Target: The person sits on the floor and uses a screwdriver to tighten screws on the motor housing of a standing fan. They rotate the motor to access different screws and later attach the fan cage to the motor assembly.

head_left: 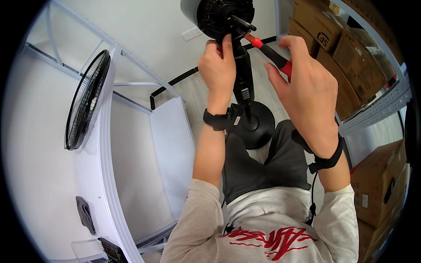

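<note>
A black pedestal fan without its grille stands in front of me, its motor head (217, 19) at the top of the view. Below it a dark pole (243, 74) runs down to a round black base (258, 133) on the floor. My left hand (218, 65) is closed on the fan just under the motor head, thumb uppermost. A screwdriver (274, 55) with a red and black handle reaches toward the metal shaft (243, 23). Around the handle's end is my right hand (309, 87), thumb and forefinger apart; its other fingers are hidden.
At left, a round black fan grille (87, 101) rests on a white shelf (94, 175), with a dark grey cloth-like item (85, 215) nearer me. Cardboard boxes (359, 61) fill a metal rack at right, and more boxes (379, 184) are stacked below.
</note>
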Demonstrator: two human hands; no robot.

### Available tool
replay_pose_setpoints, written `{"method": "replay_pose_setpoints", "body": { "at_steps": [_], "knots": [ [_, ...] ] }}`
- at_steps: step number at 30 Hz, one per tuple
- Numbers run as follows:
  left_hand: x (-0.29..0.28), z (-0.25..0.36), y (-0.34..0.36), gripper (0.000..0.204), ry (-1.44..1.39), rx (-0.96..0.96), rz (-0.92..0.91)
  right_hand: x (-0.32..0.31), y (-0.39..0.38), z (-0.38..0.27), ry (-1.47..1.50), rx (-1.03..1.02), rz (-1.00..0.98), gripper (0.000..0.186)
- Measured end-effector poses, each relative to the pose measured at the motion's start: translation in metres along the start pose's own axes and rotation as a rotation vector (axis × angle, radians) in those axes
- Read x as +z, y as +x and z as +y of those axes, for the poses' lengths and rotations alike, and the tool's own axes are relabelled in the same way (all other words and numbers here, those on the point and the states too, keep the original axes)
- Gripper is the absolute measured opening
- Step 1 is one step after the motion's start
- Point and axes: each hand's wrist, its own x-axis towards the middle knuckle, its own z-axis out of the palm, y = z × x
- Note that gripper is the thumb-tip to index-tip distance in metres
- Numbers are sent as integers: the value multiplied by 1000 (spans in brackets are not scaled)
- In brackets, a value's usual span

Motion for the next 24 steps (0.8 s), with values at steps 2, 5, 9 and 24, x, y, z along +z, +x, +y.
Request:
{"method": "replay_pose_setpoints", "body": {
  "at_steps": [2,5,9,24],
  "knots": [
    [1,0,1,42,16,6,5,0,0,0,-19,1,-12,25],
    [2,0,2,41,-2,-4,12,1,-1,1,-127,20,-55,22],
    [3,0,3,45,-44,-10,20,3,1,3,-33,-14,38,23],
    [19,-31,7,82,-399,-436,-100,3,3,-12,71,8,9,18]
  ]
}}
